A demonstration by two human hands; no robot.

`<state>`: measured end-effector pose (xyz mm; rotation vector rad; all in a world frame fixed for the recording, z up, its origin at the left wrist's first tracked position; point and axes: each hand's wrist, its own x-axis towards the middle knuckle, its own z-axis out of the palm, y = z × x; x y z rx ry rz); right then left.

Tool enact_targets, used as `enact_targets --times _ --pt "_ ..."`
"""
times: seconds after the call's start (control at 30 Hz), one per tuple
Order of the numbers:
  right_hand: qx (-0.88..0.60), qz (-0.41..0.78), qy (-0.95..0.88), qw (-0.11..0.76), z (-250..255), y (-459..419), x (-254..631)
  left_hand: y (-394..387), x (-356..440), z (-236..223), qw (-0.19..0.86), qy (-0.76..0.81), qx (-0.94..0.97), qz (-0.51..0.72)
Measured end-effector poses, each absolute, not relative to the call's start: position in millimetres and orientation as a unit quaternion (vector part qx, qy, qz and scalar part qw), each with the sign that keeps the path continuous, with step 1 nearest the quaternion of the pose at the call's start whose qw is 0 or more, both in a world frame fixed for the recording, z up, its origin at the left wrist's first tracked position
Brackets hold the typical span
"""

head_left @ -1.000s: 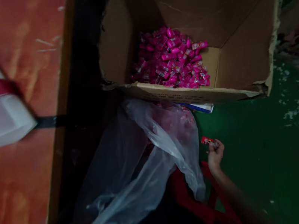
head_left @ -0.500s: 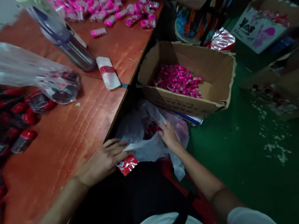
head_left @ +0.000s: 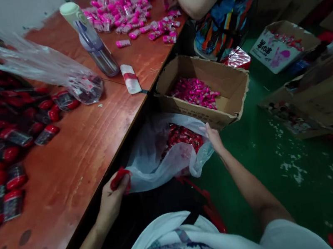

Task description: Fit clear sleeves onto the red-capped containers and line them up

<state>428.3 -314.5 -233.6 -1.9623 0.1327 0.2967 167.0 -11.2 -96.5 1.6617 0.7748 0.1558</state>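
Beside the table edge, a whitish plastic bag (head_left: pixel 158 174) is spread open at the mouth. Inside it lie many small red shiny packets (head_left: pixel 184 138). My left hand (head_left: pixel 113 196) is closed at the bag's left rim, pinching a crumpled red piece (head_left: pixel 120 180) together with what looks like the bag's edge. On the far right side, my right hand (head_left: pixel 214 138) grips the bag's rim between thumb and fingers. The bag's underside is hidden from me.
A cardboard box (head_left: pixel 236 88) of pink items stands just beyond the bag. On the orange-brown table (head_left: pixel 95 152) are red-capped containers (head_left: pixel 46 135), a bottle (head_left: pixel 91 39), a clear bag (head_left: pixel 84 87) and pink-capped containers (head_left: pixel 125 4). A co-worker's arm (head_left: pixel 194 2) reaches over the table.
My hands have moved apart, and the bag's mouth has widened, showing more red packets. The red piece at my left hand is now bunched in its fingers. The view has shifted.
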Motion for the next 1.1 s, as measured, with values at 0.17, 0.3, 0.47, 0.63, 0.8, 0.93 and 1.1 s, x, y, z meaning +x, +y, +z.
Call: enact_targets --times 0.17,0.3,0.47,0.63,0.8,0.93,1.1 --pt "-0.756 0.219 0.039 0.616 -203 -300 371 -53 151 -87 0.697 0.436 0.554 0.134" --pt "-0.734 0.250 0.044 0.630 -187 -311 319 -71 150 -77 0.712 0.413 0.557 0.107" --pt "-0.706 0.249 0.111 0.654 -158 -351 278 -93 157 -60 0.732 0.309 0.606 0.039" --pt "-0.694 0.241 0.165 0.658 -126 -377 237 -111 161 -36 0.745 0.257 0.614 -0.042" --pt "-0.703 0.221 0.194 0.647 -103 -401 217 -121 163 -19 0.752 0.194 0.623 -0.092" --pt "-0.745 0.187 0.163 0.619 -103 -408 233 -132 184 -19 0.759 0.161 0.624 -0.091" --pt "-0.771 0.198 0.042 0.604 -123 -366 258 -145 225 -58 0.746 0.111 0.654 -0.054"
